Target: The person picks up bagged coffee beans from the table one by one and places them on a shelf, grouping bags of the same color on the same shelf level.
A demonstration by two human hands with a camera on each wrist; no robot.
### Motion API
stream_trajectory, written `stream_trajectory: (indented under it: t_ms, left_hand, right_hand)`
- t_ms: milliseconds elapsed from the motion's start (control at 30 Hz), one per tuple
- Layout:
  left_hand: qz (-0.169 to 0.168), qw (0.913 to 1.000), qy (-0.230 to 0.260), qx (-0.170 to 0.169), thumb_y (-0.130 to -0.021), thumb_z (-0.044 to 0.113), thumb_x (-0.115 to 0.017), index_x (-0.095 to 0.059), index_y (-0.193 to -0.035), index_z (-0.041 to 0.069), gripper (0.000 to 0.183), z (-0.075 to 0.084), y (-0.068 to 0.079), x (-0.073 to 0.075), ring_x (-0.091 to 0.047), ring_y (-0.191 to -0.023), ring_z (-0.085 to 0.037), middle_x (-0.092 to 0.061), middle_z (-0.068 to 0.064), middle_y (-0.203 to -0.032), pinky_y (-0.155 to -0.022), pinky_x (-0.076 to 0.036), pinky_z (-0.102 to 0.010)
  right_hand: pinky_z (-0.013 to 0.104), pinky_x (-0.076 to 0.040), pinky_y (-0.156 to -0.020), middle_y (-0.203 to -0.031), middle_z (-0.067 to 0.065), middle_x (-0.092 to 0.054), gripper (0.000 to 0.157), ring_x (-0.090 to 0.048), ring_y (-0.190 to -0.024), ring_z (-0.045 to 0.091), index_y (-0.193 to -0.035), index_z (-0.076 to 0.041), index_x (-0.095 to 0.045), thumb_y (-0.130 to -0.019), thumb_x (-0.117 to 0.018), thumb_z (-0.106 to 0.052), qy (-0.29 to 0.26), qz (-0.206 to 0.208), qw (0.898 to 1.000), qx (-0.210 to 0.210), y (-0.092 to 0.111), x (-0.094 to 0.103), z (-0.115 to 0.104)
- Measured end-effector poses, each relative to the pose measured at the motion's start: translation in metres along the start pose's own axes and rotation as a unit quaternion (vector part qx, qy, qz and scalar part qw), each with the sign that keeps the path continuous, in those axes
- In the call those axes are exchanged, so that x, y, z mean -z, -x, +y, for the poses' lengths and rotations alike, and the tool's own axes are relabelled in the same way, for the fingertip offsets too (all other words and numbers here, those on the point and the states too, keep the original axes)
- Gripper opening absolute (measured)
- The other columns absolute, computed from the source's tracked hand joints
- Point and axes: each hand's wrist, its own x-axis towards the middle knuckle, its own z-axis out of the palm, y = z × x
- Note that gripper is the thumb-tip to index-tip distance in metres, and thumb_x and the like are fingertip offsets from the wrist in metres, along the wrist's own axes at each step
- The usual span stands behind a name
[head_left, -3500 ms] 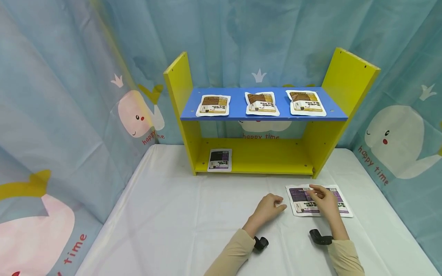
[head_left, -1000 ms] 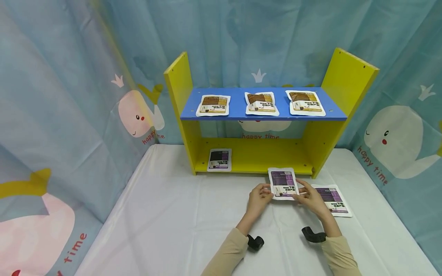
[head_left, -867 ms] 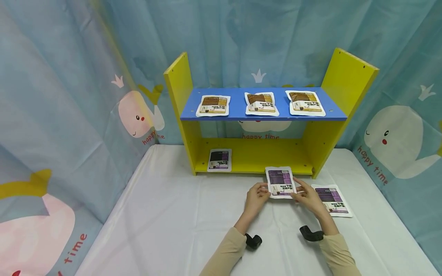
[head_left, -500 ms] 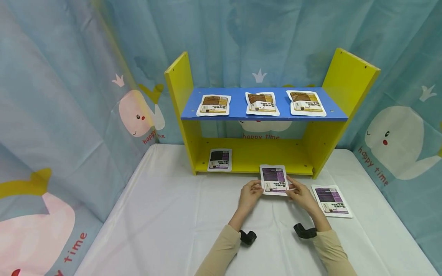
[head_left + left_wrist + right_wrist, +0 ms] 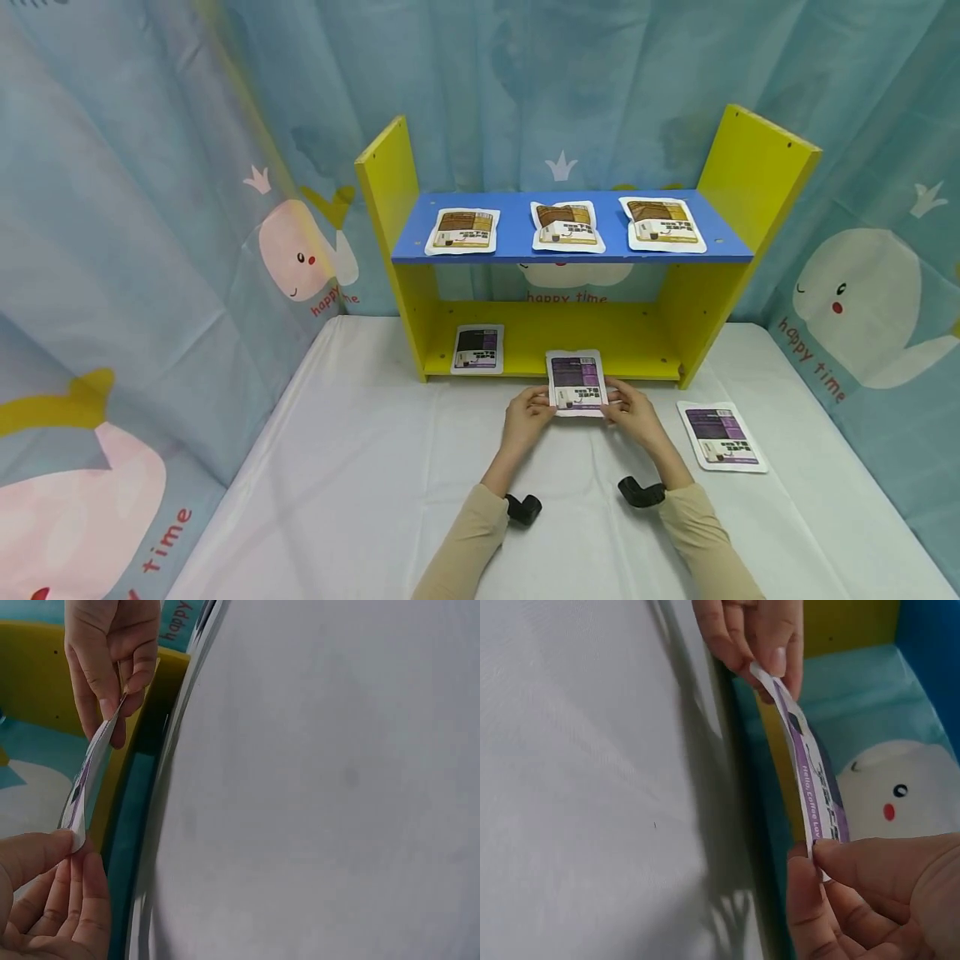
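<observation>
A purple-and-white coffee pouch (image 5: 577, 382) is pinched by its two near corners between both hands, at the front of the lower yellow shelf (image 5: 555, 333). My left hand (image 5: 525, 418) grips its left corner, and my right hand (image 5: 632, 412) the right one. In the left wrist view, thumb and fingers of the left hand (image 5: 52, 892) close on the pouch (image 5: 86, 784). The right wrist view shows the right hand (image 5: 877, 900) pinching the pouch (image 5: 810, 765) from its end. Left on that shelf lies a similar pouch (image 5: 477, 348). Another purple pouch (image 5: 722, 437) lies on the table, right.
The blue upper shelf (image 5: 517, 227) bears brown pouches at left (image 5: 462, 232), middle (image 5: 567, 226) and right (image 5: 663, 224). Yellow side panels (image 5: 392, 192) stand at both ends of the rack. White cloth covers the table (image 5: 352, 467); a printed curtain hangs behind.
One of the two purple pouches on the table at right was picked up. Both hands have carried it left and forward to the lower shelf's front edge.
</observation>
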Motion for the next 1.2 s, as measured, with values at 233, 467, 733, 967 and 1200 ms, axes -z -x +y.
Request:
stream_trajectory:
  t_ms: [233,467,733,967,1200]
  left_hand:
    - [0.021,0.9995,0.011,-0.022,-0.075,-0.003,-0.063,-0.055,-0.111,-0.008,0.037,0.020,0.002,0.014,-0.061,-0.077,-0.027,-0.061,-0.022,-0.089,-0.066,-0.051,-0.026]
    - [0.036,0.9988,0.027,-0.022,-0.077,-0.005,-0.060,-0.054,-0.110,-0.011,0.034,0.033,0.001,0.024,-0.058,-0.084,-0.036,-0.058,-0.029,-0.094,-0.070,-0.051,-0.034]
    - [0.073,0.9970,0.020,-0.019,-0.077,0.002,-0.063,-0.060,-0.107,-0.002,0.031,0.003,-0.021,0.026,-0.063,-0.077,-0.021,-0.062,-0.016,-0.091,-0.063,-0.051,-0.023]
    - [0.084,0.9956,-0.041,-0.005,-0.078,0.006,-0.063,-0.061,-0.108,0.002,0.030,0.008,-0.028,0.029,-0.062,-0.080,-0.021,-0.063,-0.012,-0.092,-0.066,-0.050,-0.022]
    - [0.101,0.9887,-0.101,-0.046,-0.078,0.004,-0.063,-0.061,-0.105,-0.003,0.028,0.013,-0.034,0.030,-0.061,-0.080,-0.022,-0.063,-0.016,-0.090,-0.067,-0.050,-0.024]
  right_hand:
    - [0.036,-0.052,-0.061,-0.092,0.028,-0.055,0.045,-0.060,-0.068,0.022,-0.120,0.011,-0.044,-0.079,-0.060,0.001,-0.018,0.029,0.999,0.001,-0.012,-0.013,0.002]
    - [0.035,-0.052,-0.063,-0.090,0.027,-0.057,0.043,-0.061,-0.070,0.026,-0.119,0.008,-0.047,-0.080,-0.061,-0.002,-0.039,0.045,0.998,-0.004,-0.020,-0.024,-0.004]
    - [0.035,-0.052,-0.056,-0.083,0.027,-0.058,0.042,-0.061,-0.059,0.021,-0.118,0.009,-0.048,-0.080,-0.061,-0.004,-0.038,0.051,0.998,0.003,-0.031,-0.032,-0.008]
    - [0.037,-0.052,-0.058,-0.084,0.027,-0.058,0.042,-0.062,-0.059,0.024,-0.121,0.006,-0.046,-0.082,-0.058,-0.005,-0.045,0.045,0.998,-0.014,-0.039,-0.036,-0.011]
    - [0.042,-0.051,-0.062,-0.082,0.026,-0.059,0.040,-0.062,-0.057,0.019,-0.118,0.006,-0.049,-0.082,-0.060,-0.007,-0.034,0.055,0.997,-0.028,-0.049,-0.038,-0.015]
